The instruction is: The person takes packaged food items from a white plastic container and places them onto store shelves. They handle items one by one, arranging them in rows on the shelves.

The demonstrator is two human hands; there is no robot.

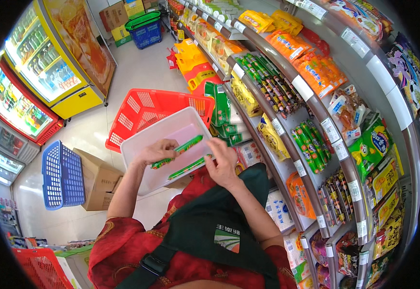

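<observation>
A white plastic tray (152, 141) lies tilted before me, over the near side of a red plastic basket (121, 119). My left hand (161, 151) grips a green wrapped stick snack (190, 143) above the tray's inside. My right hand (222, 160) is at the tray's right side with its fingers apart, near the stick's far end. Another green wrapped stick (186, 169) lies in the tray, its upper end close to my right fingertips. Whether that hand touches it, I cannot tell.
Curved store shelves (298, 126) with packaged snacks fill the right side. A blue basket (63, 177) and cardboard box (96, 180) stand on the floor at left, below drink coolers (76, 99). Green rice bags (221, 108) rest against the lower shelf.
</observation>
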